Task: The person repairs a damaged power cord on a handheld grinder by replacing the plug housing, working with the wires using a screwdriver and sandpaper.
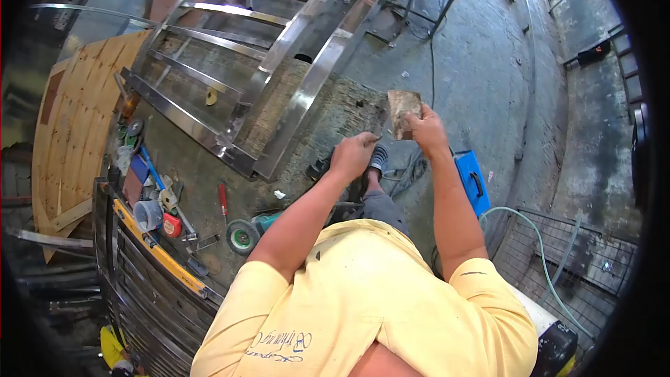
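Note:
A worn, brownish flat piece, like a sheet or cloth, hangs from my right hand, whose fingers and thumb pinch its right edge. My left hand is to the left and a little lower, above my sandalled foot. Its fingers are pressed together near a small dark thing at the fingertips, too small to name. The two hands are apart. Beyond my left hand, a shiny metal frame with bars lies over a rough wooden board.
A grinder with a green-centred wheel lies by my left forearm. Further left are a red tape measure, a clear tub, a yellow level and a plywood panel. On the right are a blue case and a hose.

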`<state>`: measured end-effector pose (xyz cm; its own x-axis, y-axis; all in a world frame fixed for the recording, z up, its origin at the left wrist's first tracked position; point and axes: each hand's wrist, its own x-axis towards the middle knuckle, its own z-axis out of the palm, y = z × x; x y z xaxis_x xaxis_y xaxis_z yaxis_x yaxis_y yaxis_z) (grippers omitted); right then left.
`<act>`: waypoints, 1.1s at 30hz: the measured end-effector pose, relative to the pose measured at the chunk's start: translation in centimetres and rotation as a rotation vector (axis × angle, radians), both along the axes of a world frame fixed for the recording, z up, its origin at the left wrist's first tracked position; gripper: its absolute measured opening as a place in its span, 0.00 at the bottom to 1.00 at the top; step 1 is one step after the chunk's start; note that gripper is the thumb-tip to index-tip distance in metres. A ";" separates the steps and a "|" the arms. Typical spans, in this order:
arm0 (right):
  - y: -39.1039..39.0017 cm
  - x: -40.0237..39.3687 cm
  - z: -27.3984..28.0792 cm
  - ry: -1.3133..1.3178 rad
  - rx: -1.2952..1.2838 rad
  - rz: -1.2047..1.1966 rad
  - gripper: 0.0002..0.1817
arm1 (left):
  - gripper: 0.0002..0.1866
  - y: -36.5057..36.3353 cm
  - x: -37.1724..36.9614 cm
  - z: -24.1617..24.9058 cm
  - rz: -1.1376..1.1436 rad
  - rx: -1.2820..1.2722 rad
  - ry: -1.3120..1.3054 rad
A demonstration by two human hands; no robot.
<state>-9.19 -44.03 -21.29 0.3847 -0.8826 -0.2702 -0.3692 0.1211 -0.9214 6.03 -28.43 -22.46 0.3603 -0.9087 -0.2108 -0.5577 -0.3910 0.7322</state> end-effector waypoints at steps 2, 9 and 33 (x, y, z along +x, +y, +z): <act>0.9 -2.2 -0.5 0.167 -0.177 0.038 0.20 | 0.14 -2.2 -0.8 -0.5 -0.025 0.136 -0.173; 5.7 -2.7 -0.7 0.373 -0.427 0.183 0.17 | 0.09 -5.0 -1.6 -2.4 -0.166 0.279 -0.575; 8.1 0.1 -2.2 0.610 -0.643 0.402 0.15 | 0.04 -3.0 -0.7 -6.0 -0.213 -0.141 -0.709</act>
